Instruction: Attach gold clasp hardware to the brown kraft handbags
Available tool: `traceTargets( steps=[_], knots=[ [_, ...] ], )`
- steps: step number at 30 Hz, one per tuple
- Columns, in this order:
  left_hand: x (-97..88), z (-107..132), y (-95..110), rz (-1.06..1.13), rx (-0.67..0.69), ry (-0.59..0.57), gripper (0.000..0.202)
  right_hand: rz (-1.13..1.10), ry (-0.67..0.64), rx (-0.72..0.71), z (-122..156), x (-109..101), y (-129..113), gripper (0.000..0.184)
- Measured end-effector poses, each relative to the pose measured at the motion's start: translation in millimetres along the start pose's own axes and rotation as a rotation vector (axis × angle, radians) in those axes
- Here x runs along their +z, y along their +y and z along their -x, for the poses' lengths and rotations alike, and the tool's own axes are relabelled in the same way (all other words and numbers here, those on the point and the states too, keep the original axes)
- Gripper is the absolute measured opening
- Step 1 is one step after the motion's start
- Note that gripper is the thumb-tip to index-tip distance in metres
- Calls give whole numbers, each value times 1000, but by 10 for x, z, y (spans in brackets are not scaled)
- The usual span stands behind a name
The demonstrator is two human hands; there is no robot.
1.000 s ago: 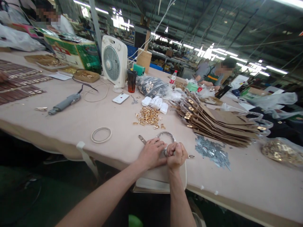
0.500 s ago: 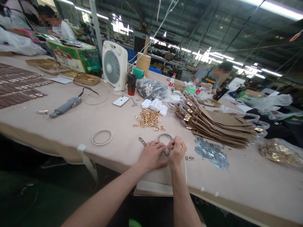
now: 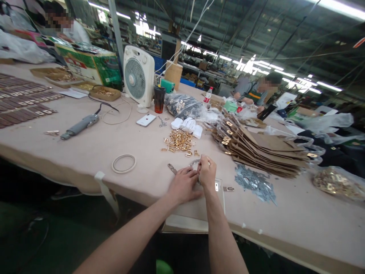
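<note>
A pale beige bag [image 3: 221, 196] lies flat at the table's near edge, its lower part hanging over. Strap ends with metal plates, one a left strap end [image 3: 172, 168] and one a right strap end [image 3: 229, 189], stick out at its sides. My left hand [image 3: 184, 184] rests palm down on the bag, fingers laid out beside a plastic-wrapped handle [image 3: 194, 163]. Closed in a pinch, my right hand [image 3: 207, 171] is raised at the handle; what its fingertips hold is hidden. Beyond both hands lies a pile of gold metal fittings [image 3: 180, 141].
Right of my hands lie grey metal plates [image 3: 255, 184] and a stack of brown bags [image 3: 265, 152]. A tape roll [image 3: 124, 163], an electric screwdriver [image 3: 80, 126] and a phone [image 3: 146, 120] lie to the left. Behind stand a fan [image 3: 138, 76] and a dark cup [image 3: 159, 99]. Two people sit further off.
My right hand has moved slightly up and left, turning, and a metal plate on the bag now shows beside its wrist. My left hand stays nearly in place.
</note>
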State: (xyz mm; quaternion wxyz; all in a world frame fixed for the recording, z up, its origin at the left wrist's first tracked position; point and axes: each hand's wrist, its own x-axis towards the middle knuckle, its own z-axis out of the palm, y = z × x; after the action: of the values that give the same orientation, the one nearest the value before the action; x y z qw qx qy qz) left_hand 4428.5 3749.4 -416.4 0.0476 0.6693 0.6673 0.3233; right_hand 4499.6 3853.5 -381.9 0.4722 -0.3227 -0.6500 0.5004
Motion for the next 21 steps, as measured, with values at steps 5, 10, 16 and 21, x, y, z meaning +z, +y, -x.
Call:
traceTargets(
  steps=[5,10,16,21],
  knots=[
    [-21,2,-3,8,-2,-12,51,104,-13,-99,186,-35,-33,45],
    [-24,8,9,10,-6,22,51,-154,27,-54,221,-92,-196,46],
    [-7,0,2,23,-3,23,48,-319,1,-195,267,-108,-222,45],
    [2,0,2,28,-16,29,44,-238,-36,-72,325,-82,-63,47]
  ],
)
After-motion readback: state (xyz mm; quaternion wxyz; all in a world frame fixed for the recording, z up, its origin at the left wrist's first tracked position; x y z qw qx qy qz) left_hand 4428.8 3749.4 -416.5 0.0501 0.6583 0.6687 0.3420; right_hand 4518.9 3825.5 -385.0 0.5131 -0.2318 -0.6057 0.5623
